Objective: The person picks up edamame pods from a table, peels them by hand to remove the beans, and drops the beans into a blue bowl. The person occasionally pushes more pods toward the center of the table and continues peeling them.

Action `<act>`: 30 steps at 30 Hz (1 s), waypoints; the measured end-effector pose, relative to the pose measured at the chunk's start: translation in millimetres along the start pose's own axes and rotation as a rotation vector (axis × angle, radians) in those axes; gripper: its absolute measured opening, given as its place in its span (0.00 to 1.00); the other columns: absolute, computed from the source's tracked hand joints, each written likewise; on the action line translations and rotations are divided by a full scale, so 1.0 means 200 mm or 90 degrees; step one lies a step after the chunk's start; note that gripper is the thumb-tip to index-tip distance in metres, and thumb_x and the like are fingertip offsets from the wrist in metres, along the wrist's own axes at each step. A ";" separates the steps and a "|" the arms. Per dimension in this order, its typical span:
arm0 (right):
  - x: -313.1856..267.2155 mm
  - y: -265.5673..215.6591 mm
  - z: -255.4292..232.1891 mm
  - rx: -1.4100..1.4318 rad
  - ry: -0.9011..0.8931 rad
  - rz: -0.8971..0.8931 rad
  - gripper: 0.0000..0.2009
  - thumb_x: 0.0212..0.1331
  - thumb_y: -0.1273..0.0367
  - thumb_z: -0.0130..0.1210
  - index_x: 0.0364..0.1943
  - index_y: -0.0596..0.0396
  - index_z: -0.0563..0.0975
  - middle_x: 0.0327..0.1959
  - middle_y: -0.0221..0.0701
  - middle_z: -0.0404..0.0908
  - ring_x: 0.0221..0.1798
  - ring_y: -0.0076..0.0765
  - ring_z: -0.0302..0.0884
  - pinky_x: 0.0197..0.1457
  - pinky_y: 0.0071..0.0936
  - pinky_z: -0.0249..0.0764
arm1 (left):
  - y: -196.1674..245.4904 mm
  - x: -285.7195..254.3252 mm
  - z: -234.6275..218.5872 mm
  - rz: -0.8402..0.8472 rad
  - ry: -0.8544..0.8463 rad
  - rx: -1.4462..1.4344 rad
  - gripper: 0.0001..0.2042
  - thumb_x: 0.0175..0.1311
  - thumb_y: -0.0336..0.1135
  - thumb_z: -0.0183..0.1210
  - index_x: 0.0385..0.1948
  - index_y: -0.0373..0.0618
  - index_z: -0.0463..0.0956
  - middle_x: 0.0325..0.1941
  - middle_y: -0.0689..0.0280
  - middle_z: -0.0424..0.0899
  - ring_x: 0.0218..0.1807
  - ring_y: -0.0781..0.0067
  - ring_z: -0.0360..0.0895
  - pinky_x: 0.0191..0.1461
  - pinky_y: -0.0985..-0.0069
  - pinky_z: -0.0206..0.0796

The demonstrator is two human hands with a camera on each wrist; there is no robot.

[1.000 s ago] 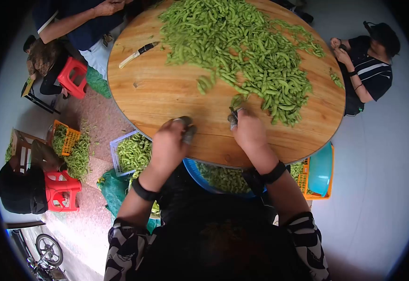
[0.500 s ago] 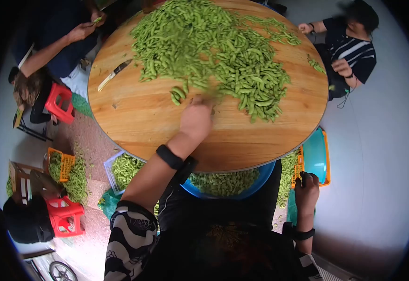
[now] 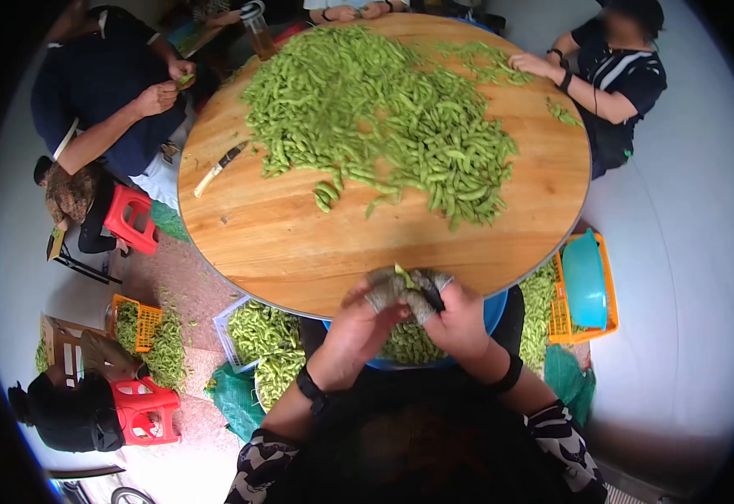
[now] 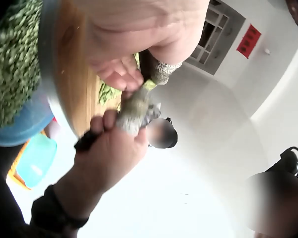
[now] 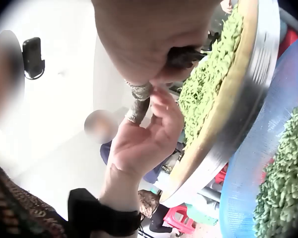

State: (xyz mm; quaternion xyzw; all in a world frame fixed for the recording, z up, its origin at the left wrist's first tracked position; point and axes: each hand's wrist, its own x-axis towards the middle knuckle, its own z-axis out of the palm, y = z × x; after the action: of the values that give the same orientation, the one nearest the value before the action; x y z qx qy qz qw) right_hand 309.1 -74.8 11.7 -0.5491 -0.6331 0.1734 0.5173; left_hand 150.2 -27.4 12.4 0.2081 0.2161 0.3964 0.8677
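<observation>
My left hand (image 3: 357, 329) and right hand (image 3: 461, 321) meet just over the near edge of the round wooden table (image 3: 316, 252). Grey tape wraps the thumbs and some fingertips. Between the fingertips, a green soybean pod (image 3: 402, 275) sticks up, pinched by my left hand. A dark slim object (image 5: 184, 57), its kind hidden, sits in my right hand's curled fingers. Under both hands is a blue basin (image 3: 494, 312) of shelled green beans (image 3: 410, 343). A wide heap of pods (image 3: 342, 101) covers the table's far half, with a few stray pods (image 3: 326, 196) nearer.
A knife (image 3: 220, 168) lies at the table's left. On the floor are a white crate (image 3: 226, 329) of pods, an orange crate (image 3: 612, 294) with a teal basin (image 3: 584, 277), and red stools (image 3: 131, 220). Other people sit around the table. A drink jar (image 3: 257, 34) stands behind the heap.
My left hand has come back from the pod heap to the near edge with a pod. My right hand has moved in from the right side, beside the table, to meet it.
</observation>
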 end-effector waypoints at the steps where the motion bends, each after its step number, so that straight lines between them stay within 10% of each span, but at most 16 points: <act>1: 0.00 -0.01 0.00 -0.020 -0.014 -0.009 0.14 0.52 0.72 0.61 0.45 0.57 0.78 0.37 0.39 0.83 0.37 0.42 0.82 0.42 0.31 0.77 | -0.01 -0.02 -0.02 0.032 0.018 0.053 0.11 0.63 0.27 0.58 0.47 0.44 0.76 0.41 0.64 0.82 0.41 0.73 0.79 0.41 0.74 0.74; 4: -0.01 -0.03 -0.05 -0.005 -0.159 0.018 0.14 0.50 0.71 0.62 0.42 0.56 0.78 0.34 0.42 0.80 0.37 0.52 0.78 0.39 0.38 0.75 | 0.01 -0.07 0.02 0.127 0.088 0.233 0.11 0.63 0.25 0.57 0.47 0.43 0.75 0.40 0.66 0.82 0.43 0.74 0.79 0.41 0.73 0.75; 7: -0.02 -0.02 -0.11 0.053 -0.224 0.020 0.14 0.50 0.72 0.60 0.43 0.56 0.78 0.33 0.40 0.79 0.36 0.46 0.78 0.41 0.34 0.73 | 0.09 -0.11 -0.02 0.284 -0.029 0.828 0.10 0.64 0.24 0.57 0.46 0.39 0.76 0.35 0.68 0.81 0.38 0.80 0.77 0.43 0.80 0.70; 10: -0.03 -0.02 -0.16 0.186 -0.264 0.090 0.15 0.49 0.74 0.59 0.45 0.58 0.77 0.34 0.38 0.80 0.37 0.40 0.78 0.44 0.30 0.73 | 0.09 -0.15 0.01 0.258 -0.077 0.911 0.06 0.63 0.23 0.54 0.39 0.40 0.78 0.30 0.66 0.80 0.34 0.79 0.77 0.37 0.79 0.69; 18: -0.05 -0.07 -0.13 0.170 -0.254 0.093 0.18 0.53 0.75 0.55 0.50 0.60 0.74 0.41 0.39 0.80 0.44 0.39 0.79 0.50 0.29 0.72 | 0.08 -0.20 -0.03 -0.041 -0.060 0.625 0.06 0.68 0.26 0.50 0.41 0.41 0.77 0.28 0.72 0.78 0.28 0.83 0.72 0.33 0.83 0.66; 20: -0.08 -0.06 -0.11 0.198 -0.238 0.100 0.19 0.55 0.75 0.52 0.53 0.60 0.72 0.40 0.41 0.80 0.44 0.41 0.79 0.50 0.30 0.72 | 0.08 -0.19 -0.03 0.046 -0.005 0.528 0.07 0.68 0.26 0.50 0.42 0.41 0.76 0.29 0.72 0.78 0.28 0.84 0.71 0.33 0.84 0.66; 21: -0.10 -0.05 -0.10 0.189 -0.267 0.071 0.20 0.58 0.77 0.51 0.57 0.61 0.69 0.35 0.29 0.80 0.40 0.22 0.77 0.46 0.22 0.72 | 0.07 -0.19 -0.03 0.060 0.000 0.520 0.07 0.68 0.24 0.49 0.43 0.40 0.75 0.30 0.72 0.78 0.27 0.83 0.71 0.33 0.84 0.66; 28: -0.13 -0.06 -0.08 0.263 -0.283 0.121 0.15 0.59 0.77 0.51 0.51 0.59 0.72 0.31 0.24 0.77 0.32 0.19 0.74 0.37 0.19 0.72 | 0.03 -0.18 -0.09 0.118 -0.046 0.576 0.07 0.66 0.21 0.48 0.41 0.39 0.75 0.29 0.70 0.77 0.27 0.83 0.70 0.32 0.84 0.65; 30: -0.12 -0.09 -0.10 0.375 -0.332 0.299 0.14 0.59 0.76 0.48 0.50 0.58 0.72 0.30 0.26 0.78 0.31 0.20 0.74 0.35 0.19 0.71 | 0.03 -0.18 -0.09 0.064 -0.039 0.505 0.07 0.66 0.22 0.50 0.41 0.39 0.75 0.29 0.70 0.77 0.27 0.84 0.70 0.32 0.84 0.64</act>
State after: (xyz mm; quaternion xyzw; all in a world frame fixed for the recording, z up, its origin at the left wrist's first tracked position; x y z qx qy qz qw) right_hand 314.6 -108.2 23.0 -0.4450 -0.5242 0.5910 0.4218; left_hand 114.3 -48.5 8.5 0.5489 0.3163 0.3176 0.7056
